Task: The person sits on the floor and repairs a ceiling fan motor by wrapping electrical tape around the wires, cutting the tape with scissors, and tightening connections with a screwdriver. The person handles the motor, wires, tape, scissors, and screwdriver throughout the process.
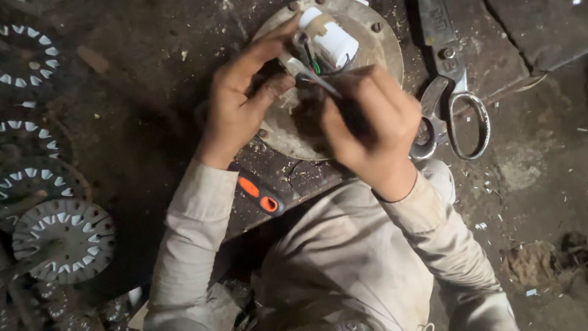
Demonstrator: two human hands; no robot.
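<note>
A round, dirty metal plate (381, 46) with bolt holes lies on a dark work block. A white cylindrical part (331, 38) with thin wires sits on it. My left hand (242, 101) rests on the plate's left side, its fingers pinching a small metal piece beside the white part. My right hand (370, 132) is closed around a dark-handled tool (315, 76) whose metal tip points at the wires under the white part.
Large metal shears (450, 92) lie to the right of the plate. An orange-and-black tool handle (260, 195) lies under my left forearm. Several round slotted metal discs (64, 239) are stacked on the left. Debris and a rag (536, 263) lie at the right.
</note>
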